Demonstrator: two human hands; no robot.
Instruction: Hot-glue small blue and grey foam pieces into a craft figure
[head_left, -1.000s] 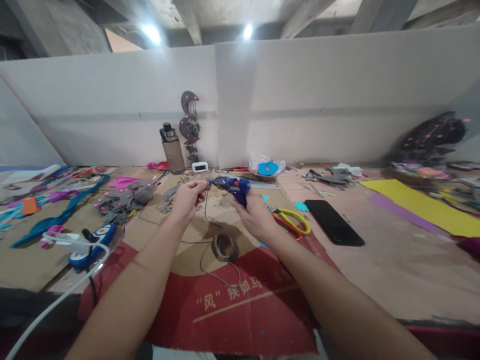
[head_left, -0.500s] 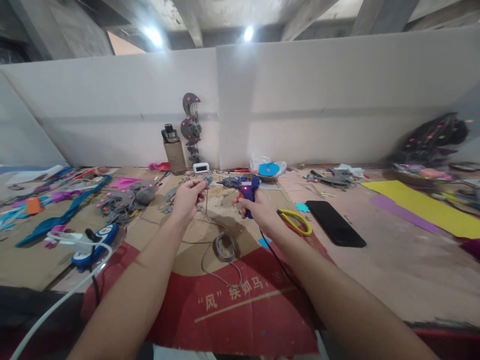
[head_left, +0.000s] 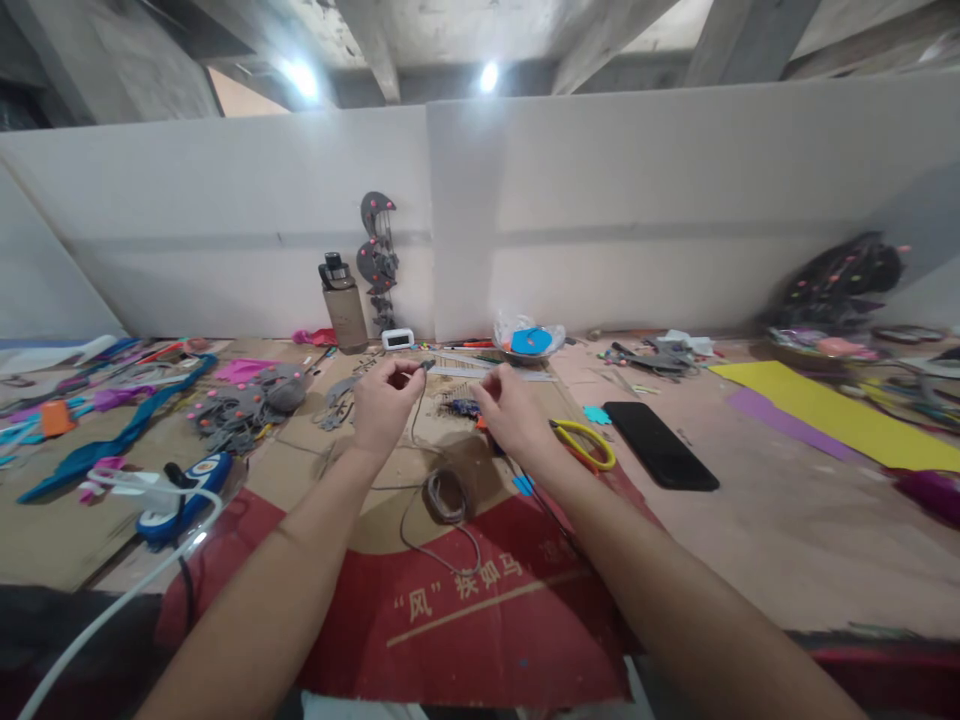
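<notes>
My left hand [head_left: 386, 400] is closed, thumb and forefinger pinching the end of a thin grey cord [head_left: 415, 420] with a small dark bit at the fingertips. The cord runs down to a loose coil [head_left: 446, 497] on the cardboard [head_left: 360, 520]. To its right, my right hand [head_left: 514, 412] hovers with fingers reaching forward and nothing visible in them. Below and partly behind that hand lies a blue glue gun [head_left: 463, 408], its body mostly hidden. Yellow-handled pliers [head_left: 586, 443] rest beside my right wrist.
A black phone [head_left: 660, 445] lies at the right, near yellow sheets [head_left: 840, 410]. Grey felt pieces with pink dots [head_left: 251, 405] and a blue power strip [head_left: 184, 495] are at the left. A bottle [head_left: 345, 305] and a bowl in plastic wrap [head_left: 529, 340] stand at the back.
My right hand has let go of the glue gun, which now lies on the cardboard. My left hand still pinches the cord, and the view has shifted slightly.
</notes>
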